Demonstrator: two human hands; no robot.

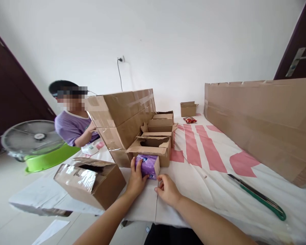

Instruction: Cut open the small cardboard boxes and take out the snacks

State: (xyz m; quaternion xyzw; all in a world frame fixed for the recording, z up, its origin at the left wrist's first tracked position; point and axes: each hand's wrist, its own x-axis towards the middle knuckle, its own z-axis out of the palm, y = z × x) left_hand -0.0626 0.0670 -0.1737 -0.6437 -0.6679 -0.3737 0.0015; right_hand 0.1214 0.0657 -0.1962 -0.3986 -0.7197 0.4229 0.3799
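Note:
My left hand grips the left side of a purple packet that sits in a small open cardboard box at the near edge of the table. My right hand rests just right of that box, fingers curled against its near flap. Behind it stands a row of small open cardboard boxes.
A white cloth with pink stripes covers the table. A taped carton lies at the left. Large cartons stand behind and a long cardboard panel on the right. Green-handled scissors lie at right. A person in purple sits at left by a fan.

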